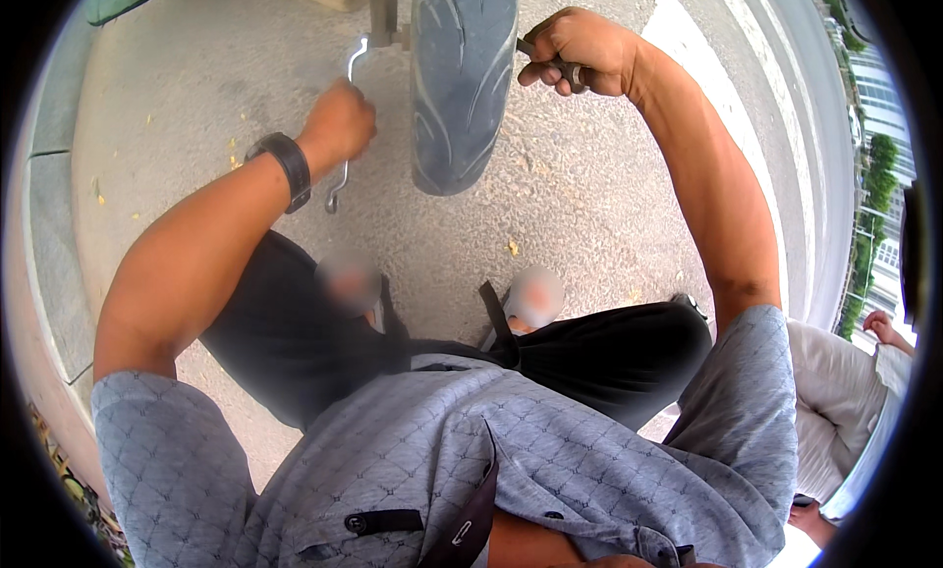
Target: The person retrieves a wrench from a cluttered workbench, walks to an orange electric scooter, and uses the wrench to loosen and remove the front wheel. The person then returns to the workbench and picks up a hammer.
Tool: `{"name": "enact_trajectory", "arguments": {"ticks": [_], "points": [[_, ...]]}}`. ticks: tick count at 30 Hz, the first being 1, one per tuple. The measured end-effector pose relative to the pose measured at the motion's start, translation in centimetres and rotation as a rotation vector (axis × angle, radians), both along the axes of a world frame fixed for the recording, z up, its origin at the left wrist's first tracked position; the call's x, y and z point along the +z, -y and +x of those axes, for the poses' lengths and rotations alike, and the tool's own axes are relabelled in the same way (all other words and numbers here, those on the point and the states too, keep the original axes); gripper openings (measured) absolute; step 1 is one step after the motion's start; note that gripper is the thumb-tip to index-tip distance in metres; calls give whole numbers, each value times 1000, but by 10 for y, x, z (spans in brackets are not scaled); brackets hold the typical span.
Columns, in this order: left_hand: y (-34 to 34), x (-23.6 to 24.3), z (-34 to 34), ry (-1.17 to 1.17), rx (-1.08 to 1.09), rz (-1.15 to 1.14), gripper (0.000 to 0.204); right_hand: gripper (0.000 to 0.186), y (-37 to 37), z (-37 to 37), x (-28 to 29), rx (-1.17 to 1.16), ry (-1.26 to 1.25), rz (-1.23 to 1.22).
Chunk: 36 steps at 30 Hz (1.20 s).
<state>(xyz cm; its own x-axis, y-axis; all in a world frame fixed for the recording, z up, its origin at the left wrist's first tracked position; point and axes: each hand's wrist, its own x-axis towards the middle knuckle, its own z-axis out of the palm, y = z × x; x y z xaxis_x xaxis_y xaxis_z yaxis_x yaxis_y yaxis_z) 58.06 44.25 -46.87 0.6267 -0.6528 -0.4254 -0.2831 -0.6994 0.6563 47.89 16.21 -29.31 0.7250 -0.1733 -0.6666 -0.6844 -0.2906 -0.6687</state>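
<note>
Wrench in left fingers

We see glossy metal on the left wrench, a duller metallic look on the right tool, matt rubber on the far tyre, rough grainy pavement, matt cloth in the near shirt and trousers.

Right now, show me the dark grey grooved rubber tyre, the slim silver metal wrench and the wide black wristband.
Dark grey grooved rubber tyre [462,87]: head view, middle of the tread.
Slim silver metal wrench [341,182]: head view, lower shaft.
Wide black wristband [291,167]: head view, outer face of the band.
</note>
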Motion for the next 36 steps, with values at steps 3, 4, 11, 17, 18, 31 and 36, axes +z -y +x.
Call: {"name": "enact_trajectory", "arguments": {"ticks": [3, 4, 11, 17, 18, 31, 36], "points": [[4, 6, -4, -16, 119, -3, 23, 15, -5, 3, -2, -57, -6, 6], [7, 11, -5, -115, 198, -29, 25, 15, -10, -3, -7, -134, 17, 45], [-29, -51, 16, 326, -88, -510, 33, 10, -21, -12, -12, -415, -45, 283], [6, 28, -5, -390, 437, -315, 28, 22, -35, -32, -42, -227, -66, -69], [3, 37, -6, -556, 503, -379, 33, 19, -50, -41, -59, -256, 44, -123], [16, 87, -2, -767, 745, -115, 51, 28, -4, -45, -209, -62, 345, 9], [0, 59, 9, -796, 629, -175, 52, 34, 63, 3, -211, 468, 301, -639]]}}
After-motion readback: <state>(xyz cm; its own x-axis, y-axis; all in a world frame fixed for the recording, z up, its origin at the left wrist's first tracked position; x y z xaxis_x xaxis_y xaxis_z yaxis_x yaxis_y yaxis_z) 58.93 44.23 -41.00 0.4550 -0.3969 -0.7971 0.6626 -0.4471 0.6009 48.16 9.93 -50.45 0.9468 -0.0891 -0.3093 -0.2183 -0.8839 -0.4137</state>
